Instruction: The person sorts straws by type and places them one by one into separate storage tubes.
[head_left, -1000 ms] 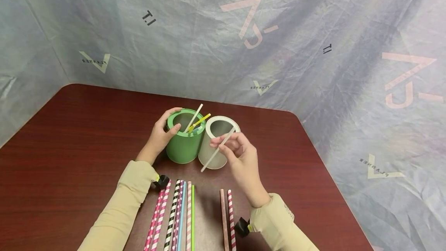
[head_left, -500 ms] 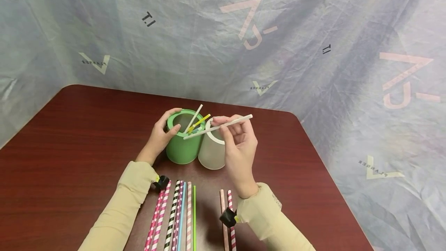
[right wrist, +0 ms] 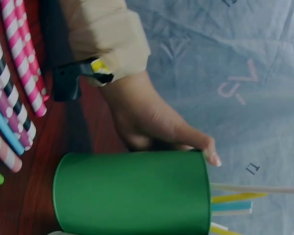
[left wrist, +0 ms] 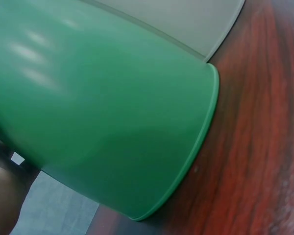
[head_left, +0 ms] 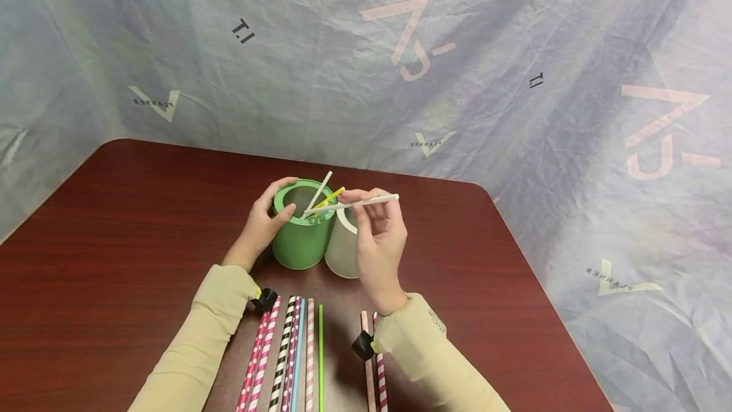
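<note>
My left hand (head_left: 262,226) grips the left side of a green can (head_left: 300,248), its thumb on the near rim. Inside the can lean a white straw (head_left: 320,189), a yellow straw (head_left: 336,195) and a light blue one (right wrist: 231,206). Between the thumb and fingers of my right hand (head_left: 382,248) another white straw (head_left: 379,200) is pinched, nearly level. Its left end lies over the green can's mouth in the head view. A white can (head_left: 341,254) stands right beside the green one, partly hidden by my right hand.
On the near table (head_left: 143,240) lies a row of patterned and plain straws, among them a black-and-white striped straw (head_left: 283,355) and a green straw (head_left: 321,358). Farther right lie a pink straw (head_left: 368,374) and a red-striped straw (head_left: 381,383). A grey printed sheet (head_left: 320,68) hangs behind.
My right hand has moved left, turning the white straw from a steep slant to nearly level and bringing its end over the green can. My left hand has stayed on the can.
</note>
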The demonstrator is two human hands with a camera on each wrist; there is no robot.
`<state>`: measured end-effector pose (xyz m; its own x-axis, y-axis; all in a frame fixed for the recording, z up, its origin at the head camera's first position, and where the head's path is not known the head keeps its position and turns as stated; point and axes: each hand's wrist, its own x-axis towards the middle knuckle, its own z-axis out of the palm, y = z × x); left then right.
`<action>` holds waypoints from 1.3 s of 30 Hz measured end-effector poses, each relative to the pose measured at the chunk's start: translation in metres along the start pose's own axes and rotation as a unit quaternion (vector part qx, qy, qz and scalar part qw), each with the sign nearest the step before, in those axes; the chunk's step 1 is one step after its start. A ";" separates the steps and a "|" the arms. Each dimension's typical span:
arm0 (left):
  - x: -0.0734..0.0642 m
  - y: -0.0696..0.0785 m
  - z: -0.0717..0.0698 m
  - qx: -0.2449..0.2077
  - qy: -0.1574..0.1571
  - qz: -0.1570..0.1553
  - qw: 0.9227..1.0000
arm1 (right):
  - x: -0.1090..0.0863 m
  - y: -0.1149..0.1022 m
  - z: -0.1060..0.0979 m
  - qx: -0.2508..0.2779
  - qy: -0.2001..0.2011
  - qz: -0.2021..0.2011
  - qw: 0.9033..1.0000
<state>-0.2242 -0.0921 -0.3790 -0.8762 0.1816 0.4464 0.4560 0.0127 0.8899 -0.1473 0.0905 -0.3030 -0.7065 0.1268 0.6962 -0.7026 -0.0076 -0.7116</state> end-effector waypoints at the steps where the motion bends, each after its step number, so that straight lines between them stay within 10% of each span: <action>1: 0.000 0.000 0.000 0.000 0.000 0.000 1.000 | 0.000 0.002 0.000 -0.004 -0.006 -0.004 1.000; 13: -0.001 0.002 0.001 0.007 -0.001 -0.009 1.000 | -0.004 0.019 0.004 -0.059 -0.078 -0.049 0.994; 23: 0.006 -0.034 -0.002 -0.002 0.001 -0.015 1.000 | -0.005 0.032 0.006 -0.131 -0.114 -0.006 0.985; 39: 0.006 -0.035 -0.002 0.001 0.004 -0.008 1.000 | -0.006 0.041 0.010 -0.200 -0.124 0.042 0.971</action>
<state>-0.2454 -0.0939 -0.4073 -0.8847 0.1740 0.4325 0.4421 0.0185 0.8968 -0.1727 0.0798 -0.3355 -0.7930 -0.1000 0.6010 -0.5880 0.3837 -0.7121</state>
